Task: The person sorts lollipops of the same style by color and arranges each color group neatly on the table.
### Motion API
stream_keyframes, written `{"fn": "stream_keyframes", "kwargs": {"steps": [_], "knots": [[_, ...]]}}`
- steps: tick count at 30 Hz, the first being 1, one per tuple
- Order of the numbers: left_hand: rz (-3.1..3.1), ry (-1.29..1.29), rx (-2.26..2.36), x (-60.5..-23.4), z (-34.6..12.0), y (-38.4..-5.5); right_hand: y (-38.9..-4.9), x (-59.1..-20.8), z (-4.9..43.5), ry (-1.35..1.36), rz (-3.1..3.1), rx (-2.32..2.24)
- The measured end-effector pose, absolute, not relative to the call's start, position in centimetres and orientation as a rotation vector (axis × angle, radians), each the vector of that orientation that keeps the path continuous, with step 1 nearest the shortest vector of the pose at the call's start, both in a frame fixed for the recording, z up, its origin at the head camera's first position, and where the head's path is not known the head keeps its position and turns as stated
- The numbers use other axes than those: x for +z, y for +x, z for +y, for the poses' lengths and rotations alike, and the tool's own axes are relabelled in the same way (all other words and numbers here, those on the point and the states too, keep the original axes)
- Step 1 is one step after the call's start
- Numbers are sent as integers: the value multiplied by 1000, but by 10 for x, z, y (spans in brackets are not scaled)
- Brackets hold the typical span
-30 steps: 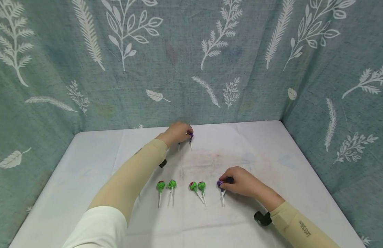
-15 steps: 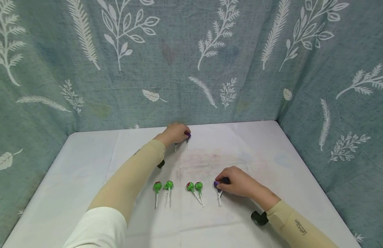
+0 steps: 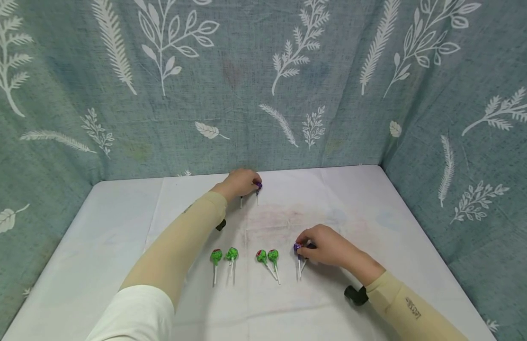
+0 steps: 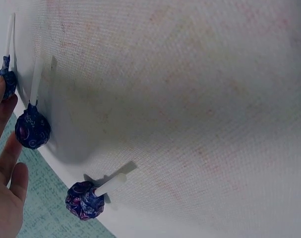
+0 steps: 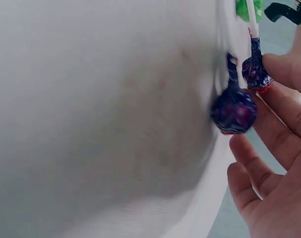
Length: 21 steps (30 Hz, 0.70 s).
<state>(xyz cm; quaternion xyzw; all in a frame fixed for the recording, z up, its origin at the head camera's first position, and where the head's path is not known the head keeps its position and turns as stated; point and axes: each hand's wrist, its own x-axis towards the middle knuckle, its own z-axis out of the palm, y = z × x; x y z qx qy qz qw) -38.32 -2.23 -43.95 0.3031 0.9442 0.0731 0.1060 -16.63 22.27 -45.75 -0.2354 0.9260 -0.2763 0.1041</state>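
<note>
At the table's far edge my left hand (image 3: 238, 182) pinches a purple lollipop (image 4: 9, 84) between thumb and finger. A second purple lollipop (image 4: 32, 128) lies close by its other fingers, and a third purple lollipop (image 4: 85, 201) rests further along in the left wrist view; my hand mostly covers these two in the head view. Nearer the front, my right hand (image 3: 325, 246) pinches the head of another purple lollipop (image 5: 256, 74), its white stick pointing toward me. Beside those fingertips is one more purple lollipop (image 5: 233, 113), partly hidden by the hand in the head view.
Left of my right hand lie a pair of green lollipops (image 3: 273, 255) with sticks slanting together. Further left is another green pair, a lollipop (image 3: 216, 256) and its neighbour (image 3: 232, 254). A patterned blue-green curtain (image 3: 246, 94) surrounds the white table (image 3: 323, 317).
My right hand has risen slightly away from me with its purple lollipop, which now stands apart from the one beside it. My left hand keeps its hold at the far edge. The view shifted slightly.
</note>
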Motion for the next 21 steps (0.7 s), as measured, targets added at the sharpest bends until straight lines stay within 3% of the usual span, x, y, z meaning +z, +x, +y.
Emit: {"fn": "stream_keyframes", "kwargs": {"steps": [21], "knots": [[2802, 886, 194, -441, -23, -381, -214, -421, 214, -616, 2866, -740]]}}
